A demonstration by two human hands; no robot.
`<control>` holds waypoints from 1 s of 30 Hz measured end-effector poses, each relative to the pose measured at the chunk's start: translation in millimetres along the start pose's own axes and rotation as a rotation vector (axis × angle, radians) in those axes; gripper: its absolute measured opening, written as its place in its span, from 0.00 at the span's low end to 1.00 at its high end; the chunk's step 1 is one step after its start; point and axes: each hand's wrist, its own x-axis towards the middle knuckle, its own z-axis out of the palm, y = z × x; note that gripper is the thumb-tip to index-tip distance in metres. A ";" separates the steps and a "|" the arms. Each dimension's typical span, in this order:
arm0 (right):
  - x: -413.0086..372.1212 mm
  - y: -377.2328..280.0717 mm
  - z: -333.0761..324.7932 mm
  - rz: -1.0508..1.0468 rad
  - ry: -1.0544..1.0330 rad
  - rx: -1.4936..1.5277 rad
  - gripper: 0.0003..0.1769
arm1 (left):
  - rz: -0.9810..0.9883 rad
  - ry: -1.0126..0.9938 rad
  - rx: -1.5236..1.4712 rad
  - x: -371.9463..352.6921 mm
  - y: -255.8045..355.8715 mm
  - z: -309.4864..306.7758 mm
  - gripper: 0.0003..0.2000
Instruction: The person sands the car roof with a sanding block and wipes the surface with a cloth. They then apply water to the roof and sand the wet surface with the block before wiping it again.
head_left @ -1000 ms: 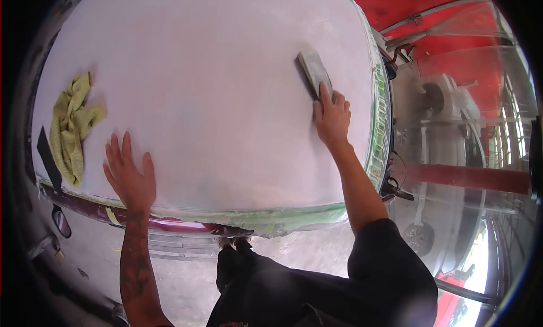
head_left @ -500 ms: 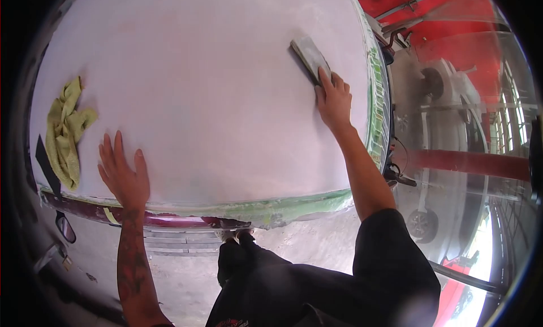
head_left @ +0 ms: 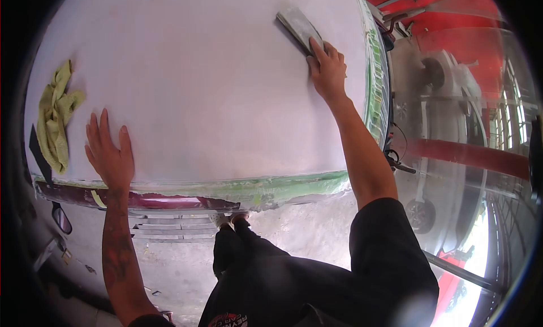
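Note:
A broad, pale pinkish-white car panel fills most of the head view. My right hand grips the near end of a long grey sanding block, which lies slanted against the panel toward its far right. On the left, my left hand rests flat on the panel near the front edge, fingers spread and holding nothing. Beside it lies a crumpled yellow-green cloth. A dark flat piece, perhaps sandpaper, sits partly under the cloth.
Green and white filler shows along the panel's front edge and right edge. Below is a maroon painted strip. A white vehicle stands at the right, behind hazy sheeting. A side mirror shows at lower left.
My right hand has pushed the sanding block farther up and slightly left across the panel. The camera view has shifted a little, so the cloth and left hand appear higher and more left.

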 end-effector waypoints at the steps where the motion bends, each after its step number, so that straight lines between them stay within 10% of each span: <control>1: -25.4 -11.2 -10.0 -0.063 -0.009 0.043 0.27 | -0.007 0.000 0.007 0.7 -0.8 2.3 0.27; 7: -174.6 -47.2 -63.7 -0.228 -0.290 0.119 0.36 | -0.027 0.002 0.010 0.7 -0.1 3.7 0.28; 14: 57.8 -10.3 15.3 -0.016 -0.004 -0.060 0.28 | -0.018 -0.002 -0.001 2.2 -0.7 1.7 0.28; 23: -152.7 -82.3 -53.5 -0.195 -0.238 -0.014 0.34 | -0.054 -0.032 0.014 1.0 4.5 -0.1 0.29; 30: 94.7 -72.6 27.6 -0.102 -0.082 -0.194 0.25 | -0.069 -0.038 -0.001 -1.5 6.4 -3.6 0.30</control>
